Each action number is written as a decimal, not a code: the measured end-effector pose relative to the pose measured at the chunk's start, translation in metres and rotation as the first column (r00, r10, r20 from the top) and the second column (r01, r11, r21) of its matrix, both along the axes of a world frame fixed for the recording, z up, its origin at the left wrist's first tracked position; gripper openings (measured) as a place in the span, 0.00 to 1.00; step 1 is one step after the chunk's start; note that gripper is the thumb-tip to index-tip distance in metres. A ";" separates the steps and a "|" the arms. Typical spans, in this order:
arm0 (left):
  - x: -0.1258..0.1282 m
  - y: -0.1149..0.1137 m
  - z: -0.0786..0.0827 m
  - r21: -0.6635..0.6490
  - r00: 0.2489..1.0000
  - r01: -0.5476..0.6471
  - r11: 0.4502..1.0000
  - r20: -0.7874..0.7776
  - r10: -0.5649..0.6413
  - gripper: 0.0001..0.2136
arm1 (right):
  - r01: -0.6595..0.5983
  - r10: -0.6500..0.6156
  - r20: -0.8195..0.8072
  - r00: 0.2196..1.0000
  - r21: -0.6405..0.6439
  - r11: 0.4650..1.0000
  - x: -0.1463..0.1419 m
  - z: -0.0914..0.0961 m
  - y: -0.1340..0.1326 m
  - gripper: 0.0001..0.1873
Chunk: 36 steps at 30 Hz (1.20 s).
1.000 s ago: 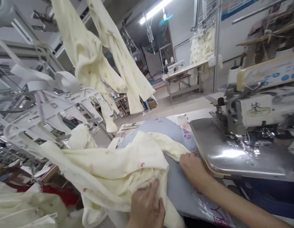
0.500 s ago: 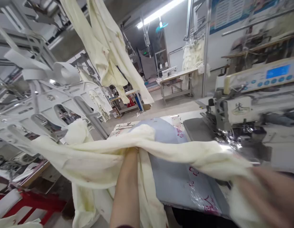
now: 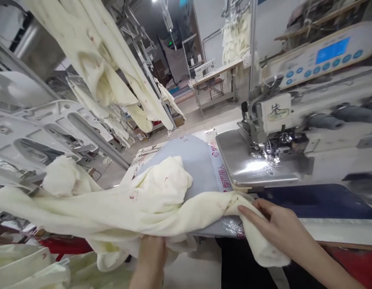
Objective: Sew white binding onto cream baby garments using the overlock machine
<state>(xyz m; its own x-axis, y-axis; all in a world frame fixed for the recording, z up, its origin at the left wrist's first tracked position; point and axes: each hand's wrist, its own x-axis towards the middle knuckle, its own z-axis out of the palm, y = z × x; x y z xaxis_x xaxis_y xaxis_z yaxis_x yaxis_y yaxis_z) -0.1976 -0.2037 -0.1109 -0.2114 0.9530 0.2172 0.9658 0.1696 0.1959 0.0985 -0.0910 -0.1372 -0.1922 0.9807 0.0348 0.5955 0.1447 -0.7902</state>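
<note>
A cream fabric garment (image 3: pixel 137 204) with small red marks lies stretched across the front edge of the grey table top (image 3: pixel 198 160). My left hand (image 3: pixel 151 251) reaches up under the cloth at the bottom centre, its fingers hidden in the folds. My right hand (image 3: pixel 274 224) is closed on the garment's right end near the table's front edge, with cloth hanging below it. The sewing machine (image 3: pixel 276 120) stands just behind my right hand, its steel bed (image 3: pixel 252 164) bare.
More cream garments (image 3: pixel 95 60) hang from overhead on the left. White plastic hanger frames (image 3: pixel 38 132) crowd the left side. Cream cloth (image 3: pixel 29 269) is piled at the bottom left. Another sewing table (image 3: pixel 216 76) stands far back across the floor.
The garment has been pulled toward me and down across the table's front edge. My right hand came back from the far right and now grips the cloth's end; my left hand dropped lower.
</note>
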 end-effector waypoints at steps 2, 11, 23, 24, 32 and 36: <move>0.044 -0.016 -0.010 0.117 0.974 0.185 0.976 0.113 -0.198 0.15 | -0.038 0.038 -0.015 0.999 0.006 0.999 -0.011 0.006 0.000 0.27; 0.167 0.059 -0.001 0.377 0.585 0.185 0.908 0.700 -0.410 0.07 | 0.081 -0.080 -0.030 0.996 0.059 0.995 0.043 0.012 -0.002 0.28; 0.192 0.074 0.018 0.449 0.605 0.165 0.878 0.657 -0.450 0.09 | -0.217 0.039 0.253 0.967 0.728 0.651 0.059 0.000 -0.027 0.20; 0.191 0.075 0.017 0.458 0.587 0.139 0.878 0.676 -0.445 0.09 | -0.218 0.038 0.253 0.967 0.733 0.645 0.059 -0.002 -0.026 0.19; 0.190 0.076 0.017 0.322 0.459 -0.006 0.947 0.842 -0.284 0.14 | -0.003 -0.110 0.121 0.987 0.683 0.730 0.050 -0.006 -0.021 0.18; 0.192 0.077 0.018 0.325 0.522 0.017 0.946 0.804 -0.285 0.14 | -0.017 -0.091 0.123 0.988 0.679 0.734 0.047 0.004 -0.016 0.16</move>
<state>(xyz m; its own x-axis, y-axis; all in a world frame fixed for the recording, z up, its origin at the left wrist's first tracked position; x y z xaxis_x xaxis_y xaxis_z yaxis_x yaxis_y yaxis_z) -0.0054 -0.1264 -0.0933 -0.2795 0.9277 0.2477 0.3399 -0.1457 0.9291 0.1459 -0.1071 -0.1334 -0.2118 0.7142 0.6671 0.7063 0.5837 -0.4006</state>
